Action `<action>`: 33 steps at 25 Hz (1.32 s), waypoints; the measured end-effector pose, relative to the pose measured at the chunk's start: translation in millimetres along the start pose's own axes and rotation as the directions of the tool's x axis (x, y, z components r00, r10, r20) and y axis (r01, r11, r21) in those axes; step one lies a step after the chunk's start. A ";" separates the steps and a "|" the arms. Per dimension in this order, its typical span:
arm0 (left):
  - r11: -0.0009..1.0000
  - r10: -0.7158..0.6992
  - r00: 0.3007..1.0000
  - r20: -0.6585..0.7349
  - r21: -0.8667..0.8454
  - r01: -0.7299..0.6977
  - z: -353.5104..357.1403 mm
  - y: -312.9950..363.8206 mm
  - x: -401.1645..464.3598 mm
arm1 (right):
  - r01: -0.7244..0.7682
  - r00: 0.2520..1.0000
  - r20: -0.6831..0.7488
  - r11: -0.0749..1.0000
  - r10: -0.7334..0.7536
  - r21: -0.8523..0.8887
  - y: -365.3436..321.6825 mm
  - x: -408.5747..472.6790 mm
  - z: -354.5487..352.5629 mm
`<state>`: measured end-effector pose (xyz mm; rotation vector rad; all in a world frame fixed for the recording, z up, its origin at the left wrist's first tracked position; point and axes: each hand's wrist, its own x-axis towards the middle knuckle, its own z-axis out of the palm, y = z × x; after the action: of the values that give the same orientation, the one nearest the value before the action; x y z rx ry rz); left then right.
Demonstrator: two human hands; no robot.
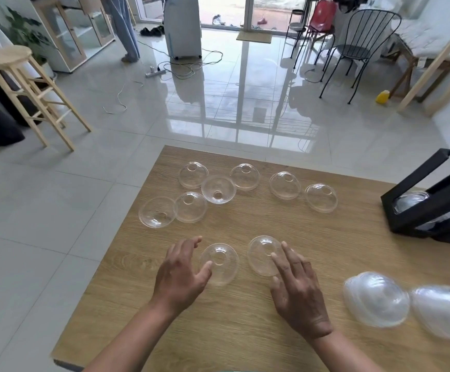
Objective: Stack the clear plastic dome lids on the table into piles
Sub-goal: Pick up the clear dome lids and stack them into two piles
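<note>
Both hands reach forward, palms down: left hand (pixel 182 272) and right hand (pixel 297 288), fingers spread, holding nothing.

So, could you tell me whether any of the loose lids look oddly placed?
One lid overhangs the table's left edge and could slip off. Two lids, one there and another farther back, lie hollow side up, unlike the dome-up rest. Nothing looks damaged.

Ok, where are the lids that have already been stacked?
In the head view, two piles of stacked lids lie side by side near the table's right edge, just right of the right hand.
</note>
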<state>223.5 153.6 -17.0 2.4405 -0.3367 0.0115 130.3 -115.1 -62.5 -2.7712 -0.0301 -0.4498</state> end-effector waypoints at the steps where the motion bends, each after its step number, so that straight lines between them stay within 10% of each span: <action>1: 0.998 0.044 0.998 0.049 0.034 -0.046 2.8 1.5 3.8 | -0.040 0.999 -0.015 0.999 0.040 0.028 0.2 9.1 -3.0; 5: 0.959 -0.003 0.929 0.370 0.265 -0.102 21.0 5.6 13.4 | -0.178 0.937 0.304 0.984 0.173 -0.010 -7.4 51.3 -11.8; 9: 0.909 0.049 0.926 0.374 0.367 -0.196 37.5 9.7 4.0 | -0.174 0.841 0.496 0.976 0.216 -0.131 -9.5 58.0 -9.3; 22: 0.993 0.103 0.965 0.239 0.039 -0.116 57.3 86.8 -32.5 | -0.348 0.902 0.352 0.904 0.250 0.250 28.5 -44.9 -112.5; 33: 0.912 0.403 0.897 0.180 -0.163 -0.377 119.3 292.4 -10.4 | -0.432 0.891 0.028 0.829 0.453 0.354 136.3 -109.7 -265.6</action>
<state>132.9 -136.2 70.4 2.2154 -0.8938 -0.0908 -44.7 -327.2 97.4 -2.3064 0.4919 -0.3560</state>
